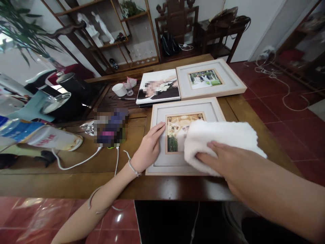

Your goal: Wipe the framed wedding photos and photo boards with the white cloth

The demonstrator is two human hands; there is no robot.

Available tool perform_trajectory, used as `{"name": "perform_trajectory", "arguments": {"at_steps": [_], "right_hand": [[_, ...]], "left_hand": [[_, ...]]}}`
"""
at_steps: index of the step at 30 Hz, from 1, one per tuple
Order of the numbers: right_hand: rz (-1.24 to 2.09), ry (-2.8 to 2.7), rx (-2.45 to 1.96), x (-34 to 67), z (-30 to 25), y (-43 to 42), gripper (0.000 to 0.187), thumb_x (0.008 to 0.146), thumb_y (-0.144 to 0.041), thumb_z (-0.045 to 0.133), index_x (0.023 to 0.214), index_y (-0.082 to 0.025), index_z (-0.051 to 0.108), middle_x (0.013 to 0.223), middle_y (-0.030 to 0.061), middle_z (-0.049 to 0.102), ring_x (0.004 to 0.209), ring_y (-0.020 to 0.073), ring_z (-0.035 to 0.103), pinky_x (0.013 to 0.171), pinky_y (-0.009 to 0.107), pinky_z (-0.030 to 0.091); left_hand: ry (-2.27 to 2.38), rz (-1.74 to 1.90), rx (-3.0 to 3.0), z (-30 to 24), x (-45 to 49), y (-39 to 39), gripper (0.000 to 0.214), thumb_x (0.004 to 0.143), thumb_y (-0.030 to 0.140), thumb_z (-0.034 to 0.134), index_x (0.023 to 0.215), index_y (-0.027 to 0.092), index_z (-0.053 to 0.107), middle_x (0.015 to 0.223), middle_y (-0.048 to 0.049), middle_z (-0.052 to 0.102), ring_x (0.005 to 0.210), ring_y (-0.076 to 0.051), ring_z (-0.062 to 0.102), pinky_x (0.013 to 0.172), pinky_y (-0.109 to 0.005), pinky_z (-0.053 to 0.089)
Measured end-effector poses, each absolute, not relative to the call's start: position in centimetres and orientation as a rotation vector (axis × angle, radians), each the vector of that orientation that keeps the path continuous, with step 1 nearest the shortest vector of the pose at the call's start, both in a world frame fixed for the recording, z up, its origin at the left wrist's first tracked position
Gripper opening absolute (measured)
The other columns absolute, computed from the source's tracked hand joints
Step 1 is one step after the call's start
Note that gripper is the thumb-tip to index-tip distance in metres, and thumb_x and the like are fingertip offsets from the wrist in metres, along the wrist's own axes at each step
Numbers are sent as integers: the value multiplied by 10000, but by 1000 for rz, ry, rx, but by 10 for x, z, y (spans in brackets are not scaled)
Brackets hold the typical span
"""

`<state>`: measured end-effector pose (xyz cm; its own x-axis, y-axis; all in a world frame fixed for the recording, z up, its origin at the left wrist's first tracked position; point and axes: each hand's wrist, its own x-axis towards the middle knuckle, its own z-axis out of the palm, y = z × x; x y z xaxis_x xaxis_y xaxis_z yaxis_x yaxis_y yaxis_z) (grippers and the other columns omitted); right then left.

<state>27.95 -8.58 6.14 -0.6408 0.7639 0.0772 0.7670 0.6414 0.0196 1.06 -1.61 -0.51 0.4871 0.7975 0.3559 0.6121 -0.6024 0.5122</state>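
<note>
Along the left end of the polished brown wooden table point(182, 187) is a white-and-blue cylindrical container point(52, 136). The left hand point(147, 149), fingers stretched out, rests on the left side of a pale-wood rectangular picture frame point(175, 135) by the table's near edge. Over the frame's right side, the right hand point(223, 156) grips a fluffy white cloth point(228, 135).

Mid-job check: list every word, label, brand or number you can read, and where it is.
No text reads clearly.
Blue-and-white container: red lettering, too blurred to read.
Framed photo, partly covered by the cloth: no writing visible.
White cloth: no writing visible.
</note>
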Motion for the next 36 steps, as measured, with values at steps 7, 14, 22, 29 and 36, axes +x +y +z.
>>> {"name": "perform_trajectory", "arguments": {"at_steps": [7, 14, 22, 29, 36], "right_hand": [[-555, -2807, -1254, 297, 42, 2, 536, 772, 55, 431, 1253, -141, 562, 1346, 247, 525, 1286, 360, 472, 1002, 477, 404], [-585, -2869, -1266, 292, 40, 13, 494, 835, 14, 456, 1282, -165, 565, 1358, 236, 528, 1296, 369, 465, 999, 518, 399], [-294, -2799, -1285, 261, 43, -85, 199, 784, -293, 621, 958, -276, 717, 1004, 172, 711, 951, 375, 661, 712, 459, 526], [-201, -2704, -1148, 258, 42, -103, 261, 722, -270, 644, 975, -300, 701, 1003, 126, 721, 878, 321, 680, 686, 400, 545], [-402, -2814, -1172, 279, 33, -28, 513, 785, 4, 534, 1246, -208, 610, 1361, 205, 544, 1293, 367, 473, 1003, 520, 422]], "left_hand": [[1176, 790, 2420, -4, 10, -15, 577, 856, -29, 370, 1388, 154, 501, 1463, -151, 489, 1388, -249, 431, 1160, -535, 342], [1209, 825, 2400, -4, 12, -16, 550, 861, -20, 371, 1370, 130, 512, 1452, -163, 498, 1372, -236, 455, 1154, -501, 366], [1217, 840, 2398, -5, 12, -17, 550, 860, -30, 370, 1365, 129, 516, 1448, -162, 504, 1365, -243, 464, 1149, -509, 371], [1210, 828, 2421, -6, 12, -16, 545, 862, -25, 367, 1366, 120, 515, 1454, -168, 495, 1370, -236, 457, 1157, -487, 367], [1180, 807, 2435, -5, 11, -16, 549, 861, -29, 354, 1366, 116, 512, 1447, -172, 501, 1380, -240, 443, 1158, -512, 357]]}}
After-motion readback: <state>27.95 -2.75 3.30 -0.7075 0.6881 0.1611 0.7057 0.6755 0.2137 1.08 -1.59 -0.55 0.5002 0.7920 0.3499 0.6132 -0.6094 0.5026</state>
